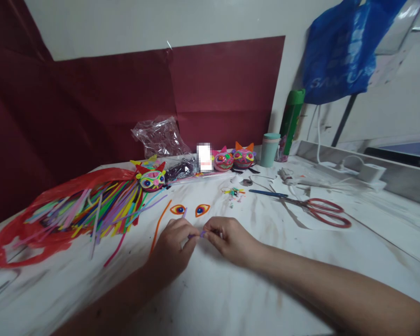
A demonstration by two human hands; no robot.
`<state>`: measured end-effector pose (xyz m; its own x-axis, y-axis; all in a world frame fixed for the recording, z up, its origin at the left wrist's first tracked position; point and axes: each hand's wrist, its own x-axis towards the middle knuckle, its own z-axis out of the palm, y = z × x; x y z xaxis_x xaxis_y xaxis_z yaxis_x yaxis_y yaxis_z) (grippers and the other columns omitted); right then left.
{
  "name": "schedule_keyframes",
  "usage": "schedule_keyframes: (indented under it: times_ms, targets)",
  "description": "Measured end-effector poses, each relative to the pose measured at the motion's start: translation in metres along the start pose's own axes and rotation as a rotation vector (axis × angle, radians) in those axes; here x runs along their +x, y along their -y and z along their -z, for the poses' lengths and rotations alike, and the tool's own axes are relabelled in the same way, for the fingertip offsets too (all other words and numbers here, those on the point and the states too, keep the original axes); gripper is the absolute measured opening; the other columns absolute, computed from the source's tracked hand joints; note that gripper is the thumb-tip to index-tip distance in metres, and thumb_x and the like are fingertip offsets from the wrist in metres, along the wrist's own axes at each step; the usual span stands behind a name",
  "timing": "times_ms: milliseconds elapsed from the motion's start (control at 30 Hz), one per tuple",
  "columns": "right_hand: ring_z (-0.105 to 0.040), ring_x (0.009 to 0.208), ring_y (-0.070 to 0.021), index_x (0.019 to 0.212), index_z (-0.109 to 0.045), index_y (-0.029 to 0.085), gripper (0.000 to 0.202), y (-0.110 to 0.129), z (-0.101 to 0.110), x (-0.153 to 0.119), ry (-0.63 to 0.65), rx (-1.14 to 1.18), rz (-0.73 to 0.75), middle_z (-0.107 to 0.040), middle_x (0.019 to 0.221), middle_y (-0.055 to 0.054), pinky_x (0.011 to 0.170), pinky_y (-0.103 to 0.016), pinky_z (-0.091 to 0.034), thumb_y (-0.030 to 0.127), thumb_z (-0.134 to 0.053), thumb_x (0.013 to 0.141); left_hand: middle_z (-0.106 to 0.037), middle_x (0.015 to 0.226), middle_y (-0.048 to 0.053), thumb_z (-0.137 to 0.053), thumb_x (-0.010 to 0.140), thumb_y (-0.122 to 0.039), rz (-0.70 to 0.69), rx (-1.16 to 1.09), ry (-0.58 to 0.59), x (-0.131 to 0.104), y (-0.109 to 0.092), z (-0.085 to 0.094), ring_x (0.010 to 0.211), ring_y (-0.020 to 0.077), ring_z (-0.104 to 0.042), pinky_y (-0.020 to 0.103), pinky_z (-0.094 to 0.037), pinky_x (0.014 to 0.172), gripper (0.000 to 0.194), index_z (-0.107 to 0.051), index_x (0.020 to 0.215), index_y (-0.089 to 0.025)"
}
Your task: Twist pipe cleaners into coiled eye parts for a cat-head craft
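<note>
Both hands, left and right, are pinching a purple pipe cleaner between fingertips, just above the surface, near two eye shapes. It is probably feeling light, fuzzy and bendable, its ends offering the best hold.

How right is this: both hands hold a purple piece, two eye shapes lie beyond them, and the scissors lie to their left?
The side is wrong: the scissors lie to the right, as the head view shows. The left hand and right hand hold a purple piece, with two eye shapes beyond.
</note>
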<state>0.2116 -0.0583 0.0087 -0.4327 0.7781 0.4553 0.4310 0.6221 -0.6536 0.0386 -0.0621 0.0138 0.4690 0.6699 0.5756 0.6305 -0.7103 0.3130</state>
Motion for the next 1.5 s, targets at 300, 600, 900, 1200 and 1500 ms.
schedule_keyframes:
  times_ms: [300,600,900,1200,1500]
  targets:
    - [-0.053,0.064,-0.0136,0.077,-0.06,0.016,0.014,0.0,0.001,-0.002,0.066,-0.154,0.152,-0.06,0.07,-0.004,0.061,-0.023,-0.04,0.009,-0.047,0.077,-0.054,0.063,0.002,-0.045,0.077,-0.013,-0.073,0.081,0.008,-0.002,-0.002,-0.001,0.064,0.0154,-0.048,0.029,-0.039,0.062,0.015,-0.054,0.066,-0.018]
    - [-0.05,0.063,-0.012,0.078,-0.06,0.015,0.011,-0.004,-0.003,-0.001,0.082,0.089,0.02,-0.059,0.07,-0.003,0.06,-0.023,-0.039,0.013,-0.05,0.077,-0.05,0.061,0.001,-0.045,0.072,-0.011,0.023,0.022,-0.03,0.0,-0.007,0.004,0.064,0.0154,-0.049,0.027,-0.039,0.06,0.014,-0.051,0.063,-0.018]
    - [-0.046,0.055,-0.0094,0.072,-0.057,0.014,0.033,0.005,-0.014,0.003,-0.035,0.792,-0.323,-0.053,0.058,0.002,0.057,-0.024,-0.037,0.046,-0.064,0.067,-0.051,0.063,-0.003,-0.049,0.074,-0.017,0.271,-0.208,-0.206,-0.002,-0.009,-0.006,0.061,0.0114,-0.05,0.021,-0.039,0.056,0.011,-0.053,0.064,-0.018]
    - [-0.038,0.054,-0.009,0.069,-0.053,0.015,0.017,-0.001,-0.01,0.0,-0.067,0.427,-0.184,-0.045,0.058,0.003,0.052,-0.021,-0.031,0.029,-0.052,0.079,-0.051,0.064,-0.001,-0.049,0.075,-0.016,0.228,-0.17,-0.061,0.001,-0.004,0.001,0.063,0.0132,-0.048,0.024,-0.038,0.059,0.012,-0.056,0.066,-0.017]
    - [-0.045,0.058,-0.0094,0.071,-0.057,0.014,0.011,0.004,0.004,-0.002,0.041,-0.061,0.08,-0.053,0.064,0.0,0.055,-0.02,-0.034,0.008,-0.049,0.075,-0.053,0.065,0.0,-0.046,0.076,-0.014,0.08,-0.065,0.032,-0.002,-0.002,-0.001,0.067,0.0151,-0.05,0.027,-0.039,0.064,0.013,-0.053,0.065,-0.018]
